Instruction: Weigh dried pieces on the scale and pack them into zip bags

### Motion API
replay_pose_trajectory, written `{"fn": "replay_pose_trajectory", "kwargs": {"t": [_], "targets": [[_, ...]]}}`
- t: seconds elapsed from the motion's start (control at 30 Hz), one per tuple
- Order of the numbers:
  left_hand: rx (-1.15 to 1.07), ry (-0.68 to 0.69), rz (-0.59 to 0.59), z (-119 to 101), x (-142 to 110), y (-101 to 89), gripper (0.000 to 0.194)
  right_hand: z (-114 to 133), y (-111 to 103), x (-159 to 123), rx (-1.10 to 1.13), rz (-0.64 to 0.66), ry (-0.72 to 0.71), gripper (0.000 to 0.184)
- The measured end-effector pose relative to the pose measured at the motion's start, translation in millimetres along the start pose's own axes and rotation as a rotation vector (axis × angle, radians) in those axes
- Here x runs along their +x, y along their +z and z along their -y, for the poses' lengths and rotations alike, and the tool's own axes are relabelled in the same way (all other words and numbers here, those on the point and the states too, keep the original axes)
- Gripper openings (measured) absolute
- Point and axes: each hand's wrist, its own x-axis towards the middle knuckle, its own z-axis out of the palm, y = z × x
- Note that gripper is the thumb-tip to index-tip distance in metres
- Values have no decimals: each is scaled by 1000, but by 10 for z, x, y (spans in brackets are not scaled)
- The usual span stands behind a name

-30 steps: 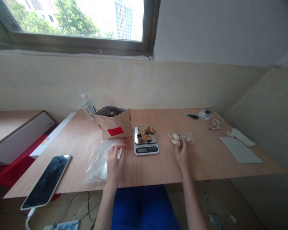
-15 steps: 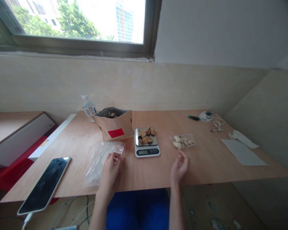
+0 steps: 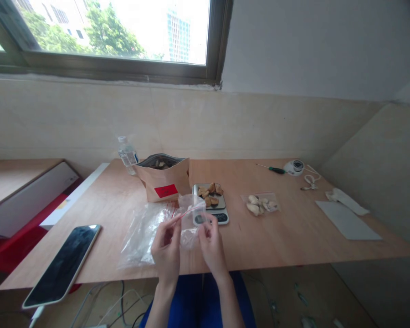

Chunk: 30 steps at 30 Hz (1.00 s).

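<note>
Between my two hands hangs a small clear zip bag [image 3: 188,232] with a red line along its mouth. My left hand [image 3: 167,243] pinches its left edge, and my right hand [image 3: 211,243] pinches the right edge. Behind it, partly covered, is a white kitchen scale [image 3: 222,217] with several brown dried pieces [image 3: 210,200] on its plate. A larger clear plastic bag [image 3: 140,237] lies flat left of my left hand. Further right rests a zip bag of pale dried pieces [image 3: 259,206]. The open brown pouch [image 3: 164,177] with a red label stands behind my left hand.
A plastic bottle [image 3: 127,155] stands behind the pouch. On the left front edge lies a phone [image 3: 63,264] with a cable. To the right are a screwdriver [image 3: 275,170], a white camera [image 3: 294,167], a coiled cable [image 3: 309,182] and a white sheet [image 3: 348,221].
My left hand has lifted a small zip bag from the larger bag's area and moved right. My right hand has come left from beside the pale pieces and taken its other edge.
</note>
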Motion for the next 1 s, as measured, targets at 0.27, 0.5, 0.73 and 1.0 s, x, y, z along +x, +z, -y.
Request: {"fn": "replay_pose_trajectory", "kwargs": {"t": [0.27, 0.5, 0.73, 1.0], "targets": [[-48, -95, -194, 87, -31, -51, 23, 5, -324, -38, -20, 98, -48, 30], [-79, -63, -159, 63, 170, 255, 21, -54, -317, 530, -538, -178, -348, 33], [-55, -106, -174, 191, 194, 405, 19, -293, -259, 872, -985, -139, -434, 34], [-15, -124, -187, 317, 148, 374, 17, -387, -353, 939, -749, -164, -455, 25]]}}
